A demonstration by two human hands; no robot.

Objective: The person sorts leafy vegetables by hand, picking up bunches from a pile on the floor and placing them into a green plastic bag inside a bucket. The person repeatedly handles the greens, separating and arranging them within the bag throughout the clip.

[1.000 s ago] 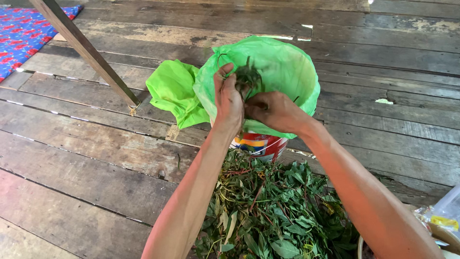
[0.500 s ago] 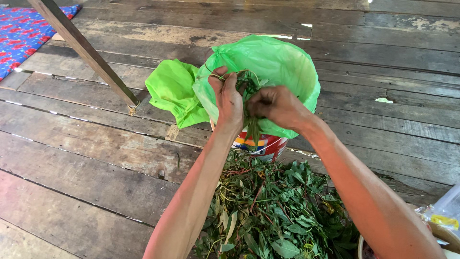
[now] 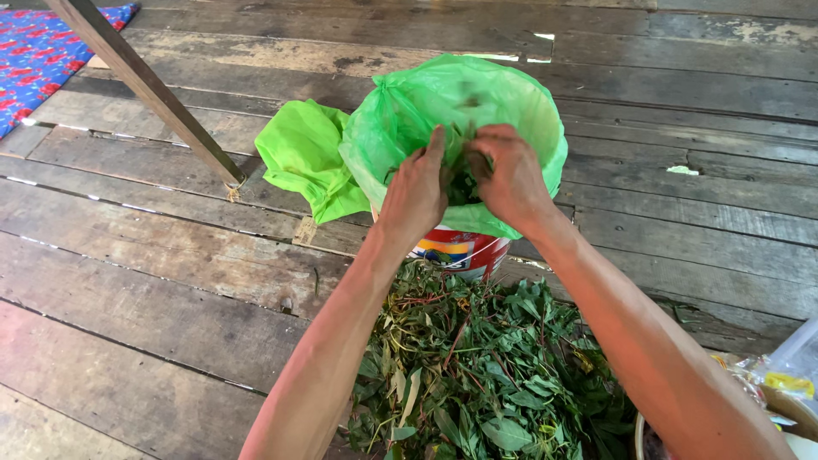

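Here, both hands (image 3: 464,183) pressing leafy sprig (image 3: 463,175) stems-down, upright, into green bag (image 3: 503,106)

Soft, even daylight (sharp throughout)

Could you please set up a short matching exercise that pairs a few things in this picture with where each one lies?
Things:
1. thin green plastic bag
2. heap of loose green leaves
3. blue and red patterned mat
4. slanted wooden pole

Places:
A. top left corner
B. lining the red bucket
C. standing on the plank floor, left of the bag
D. nearest the camera, between the forearms

Pairs: 1-B, 2-D, 3-A, 4-C
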